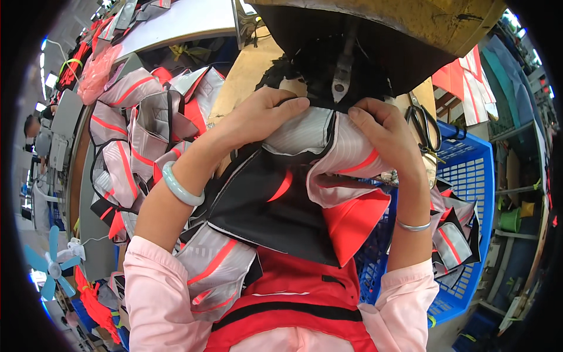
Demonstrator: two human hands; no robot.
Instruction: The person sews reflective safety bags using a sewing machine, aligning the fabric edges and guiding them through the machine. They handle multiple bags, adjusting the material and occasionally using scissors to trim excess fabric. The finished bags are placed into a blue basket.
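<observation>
My left hand (261, 116) is closed on the upper left edge of a sewn fabric piece (275, 205), black with silver-grey striped and bright red parts. My right hand (381, 126) pinches the same piece farther right, thumb and fingers on its grey section. Between the hands, the piece's black-bound edge lies just below the pointed metal foot (340, 85) of a machine. The foot's tip looks close to the edge; whether they touch I cannot tell. The rest of the piece hangs down over my lap.
The machine's worn yellow body (399, 23) overhangs the hands. Black-handled scissors (423, 123) lie right of it. A blue plastic basket (484, 193) at the right holds similar pieces. More grey and red pieces (132, 129) are heaped at the left. A blue fan (54, 268) stands lower left.
</observation>
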